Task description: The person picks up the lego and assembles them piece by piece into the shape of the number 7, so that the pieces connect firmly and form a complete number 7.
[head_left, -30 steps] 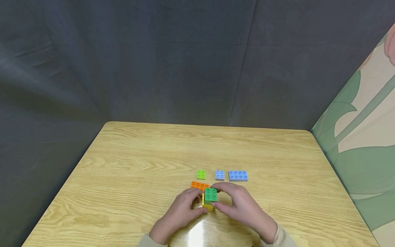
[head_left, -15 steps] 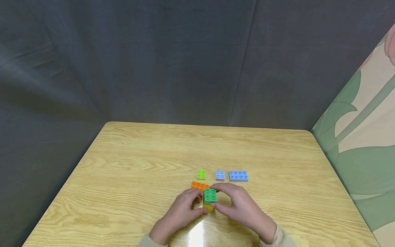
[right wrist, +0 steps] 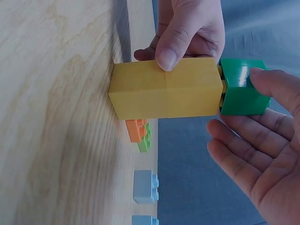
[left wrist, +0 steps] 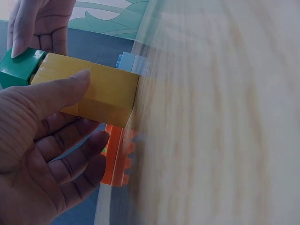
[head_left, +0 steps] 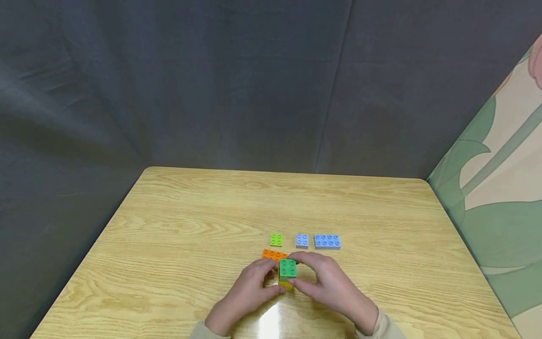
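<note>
Two yellow blocks (right wrist: 192, 93) stand stacked on the table, seen from the side in both wrist views. My left hand (head_left: 250, 287) holds this yellow stack, thumb on the near side and fingers behind. On top is a green four-stud block (head_left: 288, 269), which my right hand (head_left: 328, 280) pinches between thumb and fingers. A narrow gap with yellow studs showing separates the green block from the upper yellow one in the right wrist view. From above, the green block hides most of the yellow stack.
Just behind the left fingers lies an orange block (head_left: 274, 254). Farther back are a lime green block (head_left: 276, 240), a small light blue block (head_left: 302, 241) and a longer blue block (head_left: 327, 241). The wooden table (head_left: 190, 212) ends at a dark curtain (head_left: 237, 84).
The green block in my right hand has shifted slightly left, lining up more closely over the yellow stack. My left hand has stayed in place.
</note>
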